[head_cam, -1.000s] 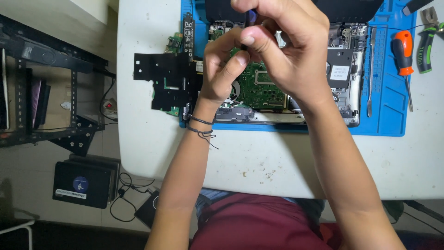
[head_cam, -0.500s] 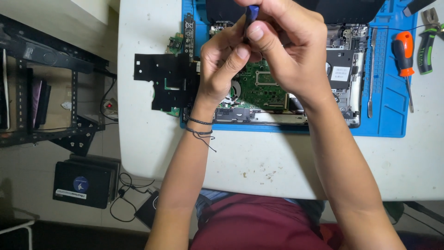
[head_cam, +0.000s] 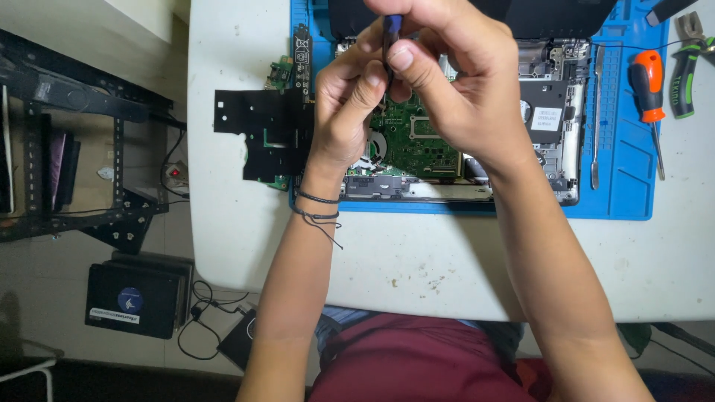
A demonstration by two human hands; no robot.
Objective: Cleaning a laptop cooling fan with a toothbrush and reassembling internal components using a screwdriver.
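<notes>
An opened laptop base (head_cam: pixel 551 126) with its green circuit board (head_cam: pixel 413 141) exposed lies on a blue work mat (head_cam: pixel 622 179). Both hands are raised over the board, close together. My right hand (head_cam: pixel 462 82) pinches a small dark-blue-handled screwdriver (head_cam: pixel 392 30) between thumb and fingers. My left hand (head_cam: pixel 346 112), with dark cords around the wrist, curls against the tool's shaft just below; the tip is hidden behind the fingers.
A black sheet-metal plate (head_cam: pixel 261 134) and small green boards (head_cam: pixel 281 71) lie left of the mat on the white table (head_cam: pixel 417 260). An orange-handled screwdriver (head_cam: pixel 646 93), green-handled pliers (head_cam: pixel 685 74) and a metal pry tool (head_cam: pixel 596 112) rest at right. A black rack (head_cam: pixel 67 156) stands on the floor.
Both hands have lifted slightly toward the far edge of the laptop, keeping the screwdriver between them. Nothing else has moved.
</notes>
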